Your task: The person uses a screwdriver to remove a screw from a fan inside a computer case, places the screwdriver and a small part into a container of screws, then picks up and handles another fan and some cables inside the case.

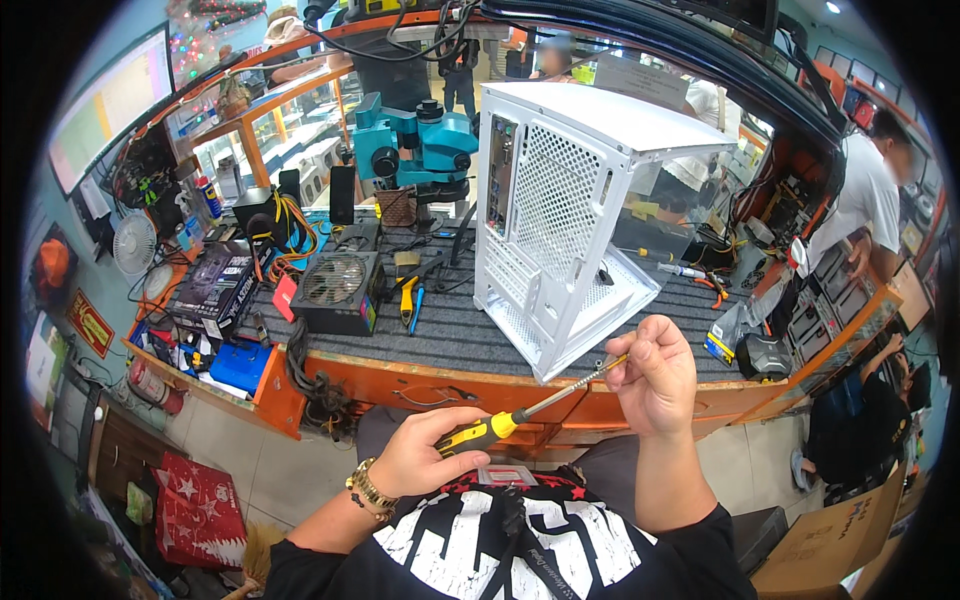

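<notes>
My left hand (425, 452) is closed round the yellow and black handle of a screwdriver (548, 403), held above my lap in front of the workbench. Its long metal shaft points up and to the right. At the shaft's far end, my right hand (655, 380) pinches the brassy tip between thumb and fingers; whether a small screw is there too, I cannot tell. Just beyond stands a white computer case (560, 200) on the bench, upright, its mesh panel and slot covers showing and its right side open.
On the ribbed grey mat (440, 345) lie a power supply (338, 290), a yellow-handled brush (407, 290) and orange-handled pliers (712, 292). A teal microscope (415, 145) stands behind. A dark box (215, 285) is at the left. Another person (865, 200) is at the far right.
</notes>
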`<act>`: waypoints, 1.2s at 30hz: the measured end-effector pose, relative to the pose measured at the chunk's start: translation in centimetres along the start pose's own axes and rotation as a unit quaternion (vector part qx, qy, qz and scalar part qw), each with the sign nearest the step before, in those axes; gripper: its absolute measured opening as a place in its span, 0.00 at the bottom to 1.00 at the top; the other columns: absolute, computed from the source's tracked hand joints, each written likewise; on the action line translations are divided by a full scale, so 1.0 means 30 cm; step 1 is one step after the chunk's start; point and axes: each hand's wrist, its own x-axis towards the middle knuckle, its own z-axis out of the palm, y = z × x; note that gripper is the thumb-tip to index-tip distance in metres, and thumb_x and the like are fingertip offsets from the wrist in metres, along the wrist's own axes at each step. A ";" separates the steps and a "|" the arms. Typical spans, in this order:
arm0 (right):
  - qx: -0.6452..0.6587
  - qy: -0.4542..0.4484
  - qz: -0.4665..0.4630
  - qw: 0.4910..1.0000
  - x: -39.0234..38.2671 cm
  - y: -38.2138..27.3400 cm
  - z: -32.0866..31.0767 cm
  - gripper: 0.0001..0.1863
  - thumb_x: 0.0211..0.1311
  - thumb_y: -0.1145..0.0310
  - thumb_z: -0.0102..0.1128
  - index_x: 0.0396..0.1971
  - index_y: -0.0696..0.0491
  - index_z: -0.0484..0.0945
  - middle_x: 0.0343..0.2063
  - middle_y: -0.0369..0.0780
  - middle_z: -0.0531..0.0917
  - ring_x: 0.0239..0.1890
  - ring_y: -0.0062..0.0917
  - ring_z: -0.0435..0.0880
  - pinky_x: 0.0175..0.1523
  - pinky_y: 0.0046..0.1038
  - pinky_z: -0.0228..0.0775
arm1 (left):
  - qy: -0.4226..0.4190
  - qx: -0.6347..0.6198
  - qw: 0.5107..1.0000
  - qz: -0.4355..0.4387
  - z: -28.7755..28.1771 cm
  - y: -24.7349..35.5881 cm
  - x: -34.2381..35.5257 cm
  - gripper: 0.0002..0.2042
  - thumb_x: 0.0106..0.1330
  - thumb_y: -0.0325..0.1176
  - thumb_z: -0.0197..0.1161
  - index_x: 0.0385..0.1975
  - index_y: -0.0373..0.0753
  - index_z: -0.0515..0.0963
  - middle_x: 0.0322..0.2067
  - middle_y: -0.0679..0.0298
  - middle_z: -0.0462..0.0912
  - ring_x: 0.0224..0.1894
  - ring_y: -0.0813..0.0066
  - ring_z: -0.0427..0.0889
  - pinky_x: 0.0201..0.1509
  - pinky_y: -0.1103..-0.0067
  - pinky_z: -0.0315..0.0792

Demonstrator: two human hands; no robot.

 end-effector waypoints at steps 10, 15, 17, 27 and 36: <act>-0.060 0.000 0.000 0.998 -0.023 0.007 0.001 0.11 0.77 0.76 0.67 0.52 0.57 0.76 0.44 0.54 0.93 0.32 0.32 0.93 0.34 0.28 0.84 | 0.009 0.017 1.000 0.002 0.028 0.009 -0.024 0.25 0.66 0.35 0.80 0.60 0.30 0.82 0.48 0.55 0.91 0.47 0.67 0.91 0.53 0.75 0.82; -0.088 0.019 -0.012 0.996 -0.023 0.028 -0.005 0.26 0.77 0.74 0.68 0.68 0.62 0.71 0.47 0.55 0.92 0.33 0.33 0.93 0.34 0.27 0.82 | 0.027 0.004 1.000 -0.009 0.054 0.009 -0.041 0.25 0.66 0.34 0.80 0.60 0.30 0.82 0.49 0.55 0.91 0.48 0.66 0.91 0.54 0.75 0.82; -0.100 -0.002 -0.014 0.995 -0.017 0.032 0.015 0.28 0.76 0.73 0.68 0.70 0.62 0.70 0.49 0.55 0.91 0.33 0.32 0.93 0.34 0.27 0.82 | 0.040 0.006 0.999 -0.019 0.053 0.008 -0.049 0.25 0.67 0.37 0.80 0.59 0.33 0.83 0.48 0.54 0.92 0.48 0.62 0.93 0.55 0.72 0.83; -0.388 0.000 -0.127 0.913 0.201 0.050 -0.034 0.33 0.71 0.75 0.70 0.73 0.66 0.70 0.57 0.45 0.84 0.50 0.22 0.83 0.49 0.24 0.79 | 0.110 0.111 0.987 -0.037 -0.080 0.081 -0.052 0.22 0.70 0.36 0.77 0.58 0.32 0.81 0.42 0.54 0.90 0.42 0.63 0.90 0.48 0.73 0.81; -0.432 -0.019 -0.151 0.889 0.235 0.093 0.046 0.24 0.67 0.82 0.70 0.62 0.70 0.80 0.48 0.45 0.91 0.47 0.22 0.89 0.57 0.26 0.80 | 0.094 0.173 0.978 -0.069 -0.135 0.146 -0.013 0.22 0.71 0.40 0.75 0.57 0.32 0.81 0.44 0.48 0.90 0.46 0.46 0.92 0.50 0.65 0.84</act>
